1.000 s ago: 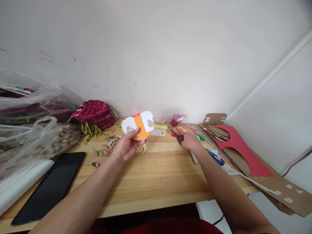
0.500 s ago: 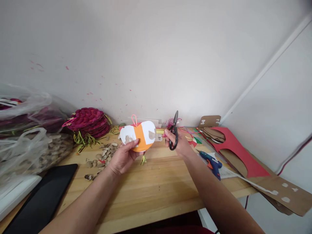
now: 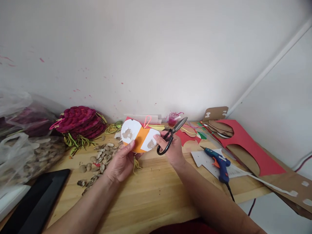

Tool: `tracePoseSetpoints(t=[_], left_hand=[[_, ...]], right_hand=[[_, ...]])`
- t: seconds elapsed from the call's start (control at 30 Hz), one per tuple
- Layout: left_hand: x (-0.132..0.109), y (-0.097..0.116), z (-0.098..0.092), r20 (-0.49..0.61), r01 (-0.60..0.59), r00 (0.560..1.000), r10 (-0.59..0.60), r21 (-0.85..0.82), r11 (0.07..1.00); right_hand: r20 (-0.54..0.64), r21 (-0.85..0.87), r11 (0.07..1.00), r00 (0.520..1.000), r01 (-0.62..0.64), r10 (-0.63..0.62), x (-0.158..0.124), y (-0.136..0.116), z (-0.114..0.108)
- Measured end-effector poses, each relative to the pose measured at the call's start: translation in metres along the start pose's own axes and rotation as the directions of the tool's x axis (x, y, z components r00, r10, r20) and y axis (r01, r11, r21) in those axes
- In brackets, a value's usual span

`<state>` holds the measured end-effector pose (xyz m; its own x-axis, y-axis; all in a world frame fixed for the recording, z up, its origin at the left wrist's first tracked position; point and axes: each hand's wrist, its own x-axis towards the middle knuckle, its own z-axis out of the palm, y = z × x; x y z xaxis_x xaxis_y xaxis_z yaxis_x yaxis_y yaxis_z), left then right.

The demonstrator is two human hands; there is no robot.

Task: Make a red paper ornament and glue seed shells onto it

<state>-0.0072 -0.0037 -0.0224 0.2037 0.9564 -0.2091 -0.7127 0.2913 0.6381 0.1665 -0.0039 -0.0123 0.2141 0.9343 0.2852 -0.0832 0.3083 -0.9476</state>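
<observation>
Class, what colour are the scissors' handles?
The handles are black, shown best in the head view.

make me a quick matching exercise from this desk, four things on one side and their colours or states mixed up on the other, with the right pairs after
Things:
1. scissors
2. glue gun
3. card shape
4. red sheet

Colours and states:
a. white with an orange band
b. has large curved openings cut in it
c. black-handled, in the right hand
d. blue with an orange trigger

Right pairs: 1-c, 2-d, 3-a, 4-b
</observation>
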Motion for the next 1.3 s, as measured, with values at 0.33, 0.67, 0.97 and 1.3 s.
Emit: tracePoseSetpoints(t=[0.33, 0.67, 0.97, 1.3], left_hand=[[0.002, -0.003, 0.002, -0.186, -0.017, 0.982, 0.025, 0.043, 0.999], [0.0, 0.0, 0.001, -0.178, -0.041, 0.982, 0.057, 0.091, 0.995], [0.004, 0.013, -0.002, -0.156, -0.136, 0.976, 0.154, 0.118, 0.984], [0.004, 0.024, -0.001, -0.15, -0.259, 0.946, 0.287, 0.178, 0.949]], right_hand=[[0.051, 0.119, 0.969, 0.976, -0.218, 0.213, -0.008, 0.0, 0.009], [0.026, 0.085, 0.975, 0.979, -0.206, 0.204, -0.008, -0.005, 0.008], [0.151, -0.199, 0.946, 0.946, -0.255, 0.286, -0.008, -0.013, 0.0], [0.317, -0.466, 0.872, 0.893, -0.148, 0.32, -0.011, -0.013, -0.006]])
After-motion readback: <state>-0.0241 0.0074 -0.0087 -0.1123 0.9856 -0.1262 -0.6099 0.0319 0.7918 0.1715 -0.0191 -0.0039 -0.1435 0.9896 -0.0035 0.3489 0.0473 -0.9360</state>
